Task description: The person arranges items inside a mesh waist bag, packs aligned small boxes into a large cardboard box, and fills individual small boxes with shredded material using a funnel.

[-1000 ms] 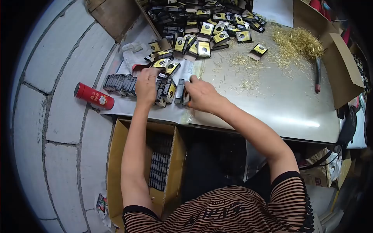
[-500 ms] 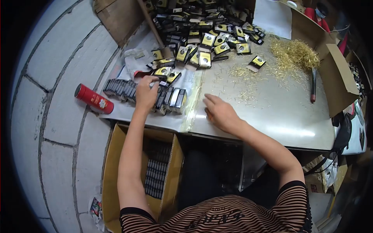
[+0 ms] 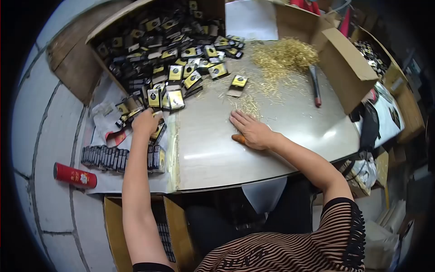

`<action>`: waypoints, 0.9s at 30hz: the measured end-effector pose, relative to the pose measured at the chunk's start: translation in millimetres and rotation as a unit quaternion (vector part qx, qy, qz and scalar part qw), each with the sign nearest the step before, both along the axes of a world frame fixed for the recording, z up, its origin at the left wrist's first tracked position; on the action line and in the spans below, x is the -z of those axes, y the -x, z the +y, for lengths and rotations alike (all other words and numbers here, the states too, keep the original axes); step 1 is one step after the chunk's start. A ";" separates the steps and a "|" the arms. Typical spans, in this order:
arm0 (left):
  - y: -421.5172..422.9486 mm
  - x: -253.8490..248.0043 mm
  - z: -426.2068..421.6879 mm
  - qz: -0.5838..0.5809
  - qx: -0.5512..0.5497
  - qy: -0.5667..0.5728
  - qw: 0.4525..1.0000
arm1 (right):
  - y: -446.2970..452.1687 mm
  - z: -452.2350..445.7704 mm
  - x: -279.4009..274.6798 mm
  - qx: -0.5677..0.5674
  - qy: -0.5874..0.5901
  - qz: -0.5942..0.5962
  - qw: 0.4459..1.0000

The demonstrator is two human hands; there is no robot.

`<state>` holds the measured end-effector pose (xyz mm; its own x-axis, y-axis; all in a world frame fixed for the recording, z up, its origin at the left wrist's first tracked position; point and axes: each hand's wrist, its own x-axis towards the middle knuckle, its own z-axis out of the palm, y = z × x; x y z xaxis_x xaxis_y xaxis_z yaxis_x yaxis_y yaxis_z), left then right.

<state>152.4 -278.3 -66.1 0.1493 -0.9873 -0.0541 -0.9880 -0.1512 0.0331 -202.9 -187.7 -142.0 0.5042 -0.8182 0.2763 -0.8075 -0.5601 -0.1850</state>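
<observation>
My left hand [image 3: 146, 123] reaches to the near edge of a heap of small black-and-yellow boxes [image 3: 176, 72]. Its fingers are curled at one small box [image 3: 157, 115], which they partly cover. Below that wrist stands a tight row of similar boxes [image 3: 106, 157], with my forearm across part of it. My right hand [image 3: 254, 132] lies palm down on the metal tabletop [image 3: 217, 158], fingers stretched out, with an orange cover on the thumb. Its fingertips are at the edge of scattered thin gold pins [image 3: 249, 105]. A lone box [image 3: 238, 84] lies just beyond them.
A pile of gold pins [image 3: 287, 54] sits at the back, beside a dark-handled tool [image 3: 315, 86]. Cardboard walls [image 3: 346, 68] edge the table. A red cylinder [image 3: 74, 176] stands out at left. Below the table edge is an open carton [image 3: 179, 226] with packed boxes inside.
The view has shifted to the right. My left hand has moved from the row of boxes forward to the heap's edge. My right hand has flattened and come nearer the gold pins.
</observation>
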 end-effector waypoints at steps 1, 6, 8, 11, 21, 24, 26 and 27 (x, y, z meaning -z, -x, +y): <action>-0.2 6.3 -2.8 0.000 0.012 0.002 1.000 | 3.7 6.1 -11.4 0.004 -0.062 -0.013 0.998; 21.5 4.9 -13.7 0.042 0.078 0.091 0.992 | 33.4 -5.3 -5.6 0.064 -0.079 0.008 0.995; 25.0 15.8 -21.6 0.029 0.098 0.146 0.984 | 16.8 1.4 4.1 0.092 -0.086 0.078 0.989; 42.5 15.6 -12.7 0.180 0.152 0.215 0.948 | 3.0 -25.9 16.6 0.178 -0.080 0.038 0.980; 112.9 46.9 226.8 0.840 0.029 0.149 0.521 | 57.1 28.9 -37.0 0.127 -0.203 -0.302 0.923; 123.0 79.4 296.0 0.860 -0.120 0.065 0.491 | 77.2 26.5 -19.8 0.161 -0.075 -0.240 0.954; 135.2 95.8 316.8 0.856 -0.180 0.027 0.484 | 48.7 28.1 -21.6 0.181 -0.022 -0.182 0.966; 131.8 112.8 313.4 0.791 -0.163 -0.040 0.588 | 21.9 21.4 -17.0 0.133 -0.002 -0.138 0.981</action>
<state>20.5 35.0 -178.9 0.0299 -0.9052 -0.4239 0.3520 -0.3874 0.8521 -224.8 -166.3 -124.9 0.1796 -0.9116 0.3698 -0.8435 -0.3361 -0.4190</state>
